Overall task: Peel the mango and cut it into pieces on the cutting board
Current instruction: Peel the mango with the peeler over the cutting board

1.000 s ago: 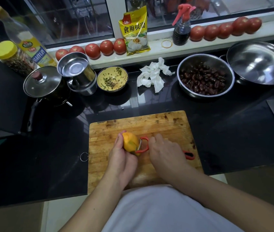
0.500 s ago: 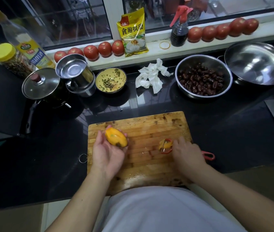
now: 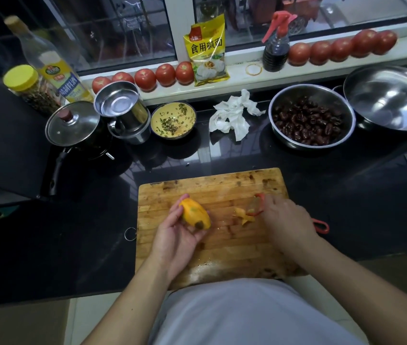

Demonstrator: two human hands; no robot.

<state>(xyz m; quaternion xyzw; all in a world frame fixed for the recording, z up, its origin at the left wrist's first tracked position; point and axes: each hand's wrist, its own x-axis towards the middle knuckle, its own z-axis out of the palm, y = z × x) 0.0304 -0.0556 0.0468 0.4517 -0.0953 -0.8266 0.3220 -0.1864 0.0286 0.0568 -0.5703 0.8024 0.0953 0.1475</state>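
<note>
My left hand (image 3: 175, 235) cups the mango (image 3: 195, 213) over the left part of the cutting board (image 3: 222, 188), fingers curled round it in a firm grip — part of the fruit is bare and orange. My right hand (image 3: 288, 220) is clamped on the red peeler (image 3: 256, 206), its blade end just above the board, its looped handle end poking out past the board's right edge. A strip of peel (image 3: 243, 216) hangs at the blade. On the dark desk (image 3: 85, 232) behind sit a bowl of dates (image 3: 309, 120) and a crumpled tissue (image 3: 232, 115).
</note>
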